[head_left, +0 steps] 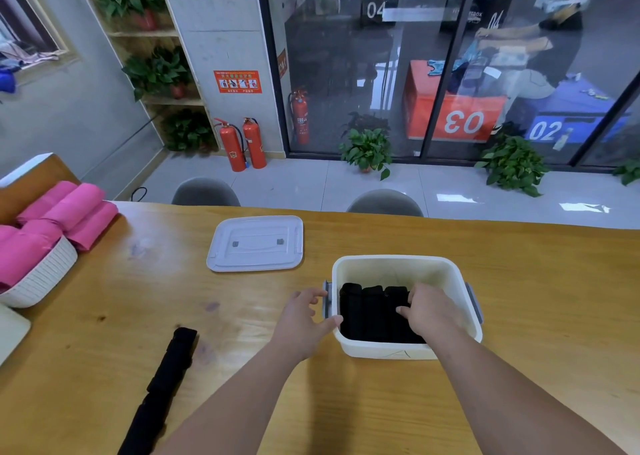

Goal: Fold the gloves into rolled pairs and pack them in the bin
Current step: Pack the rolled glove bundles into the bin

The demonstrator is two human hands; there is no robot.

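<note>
A white plastic bin (446, 274) stands on the wooden table in front of me, with several black rolled glove pairs (367, 312) lined up inside. My right hand (427, 310) is down in the bin, its fingers pressing on the rightmost black roll. My left hand (304, 319) rests against the bin's left wall beside the grey handle, thumb on the rim, fingers spread. A long black unrolled glove pair (162, 385) lies flat on the table to the lower left.
The bin's clear lid (256, 243) lies flat on the table behind and left of the bin. A white woven basket (45, 278) with pink rolls stands at the left edge. Two grey chairs are tucked at the table's far side.
</note>
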